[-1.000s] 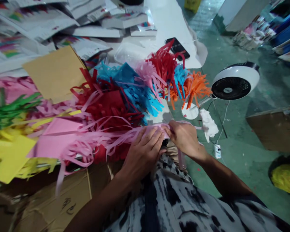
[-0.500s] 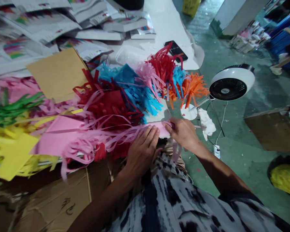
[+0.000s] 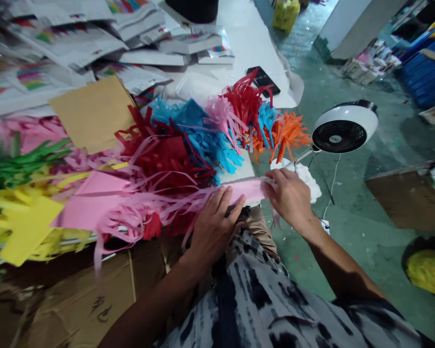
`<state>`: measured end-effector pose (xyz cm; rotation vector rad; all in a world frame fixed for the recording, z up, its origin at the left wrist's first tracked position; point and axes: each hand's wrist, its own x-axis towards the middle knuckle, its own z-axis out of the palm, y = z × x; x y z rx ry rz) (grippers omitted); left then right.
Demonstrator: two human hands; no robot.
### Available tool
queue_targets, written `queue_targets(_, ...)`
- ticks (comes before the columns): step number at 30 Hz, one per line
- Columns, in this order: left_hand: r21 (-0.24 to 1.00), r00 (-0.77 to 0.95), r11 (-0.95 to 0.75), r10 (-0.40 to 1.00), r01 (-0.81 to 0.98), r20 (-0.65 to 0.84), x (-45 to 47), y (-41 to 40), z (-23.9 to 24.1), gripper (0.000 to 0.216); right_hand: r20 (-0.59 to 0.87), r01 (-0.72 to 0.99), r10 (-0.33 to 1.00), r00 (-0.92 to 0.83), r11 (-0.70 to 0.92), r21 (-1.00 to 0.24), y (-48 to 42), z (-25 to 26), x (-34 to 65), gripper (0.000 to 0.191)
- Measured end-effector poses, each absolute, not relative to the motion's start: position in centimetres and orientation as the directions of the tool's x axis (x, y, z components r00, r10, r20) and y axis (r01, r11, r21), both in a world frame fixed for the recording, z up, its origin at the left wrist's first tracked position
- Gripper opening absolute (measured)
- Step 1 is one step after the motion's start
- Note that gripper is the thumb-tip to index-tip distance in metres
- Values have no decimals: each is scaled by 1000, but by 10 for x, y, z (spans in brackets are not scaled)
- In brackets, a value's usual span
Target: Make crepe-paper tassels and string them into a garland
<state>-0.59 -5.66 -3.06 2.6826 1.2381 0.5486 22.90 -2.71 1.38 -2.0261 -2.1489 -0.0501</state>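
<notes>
Desk (image 3: 244, 29) heaped with fringes (image 3: 172, 157); fan (image 3: 344, 128) over green floor (image 3: 351, 193). Right grip (image 3: 290, 195) pinches pink strip (image 3: 253, 190), left grip (image 3: 215, 222) open, flat on it.

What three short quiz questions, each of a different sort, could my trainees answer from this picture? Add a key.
1. Multiple choice: what colour is the strip running between the left hand and the right hand? A green, B pink, C orange.
2. True or false: the dark phone lies on the white table.
3. Fill in: in the picture, the fan is to the ____ of the orange fringe.

Key: 1 B; 2 true; 3 right.
</notes>
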Motion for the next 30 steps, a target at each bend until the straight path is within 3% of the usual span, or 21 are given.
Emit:
queue_targets(2,271,597,-651,759,709,260,-6,-57,-31,60,292,980,949,-117,158,-120,-36,16,237,29)
queue_targets(4,270,595,-646,763,714,253,-5,-57,-30,60,372,931,883,-288,348,-106,-47,15,238,36)
queue_targets(7,265,595,-647,762,715,256,-1,-57,-29,56,346,806,771,-534,588,-66,-59,5,229,37)
queue_targets(13,200,623,-686,722,699,301,-26,-55,-27,50,288,848,833,-473,519,-106,-64,-10,233,27)
queue_targets(21,143,436,-558,762,818,478,-78,-49,13,9,230,838,852,-470,513,-185,-56,-5,238,29)
queue_targets(25,124,626,-746,627,655,464,-34,-46,11,27,180,842,863,-472,502,-196,-52,0,235,28)
queue_targets(30,84,737,-813,561,576,376,-3,-30,-17,24,224,826,846,-484,526,-202,-49,6,232,25)
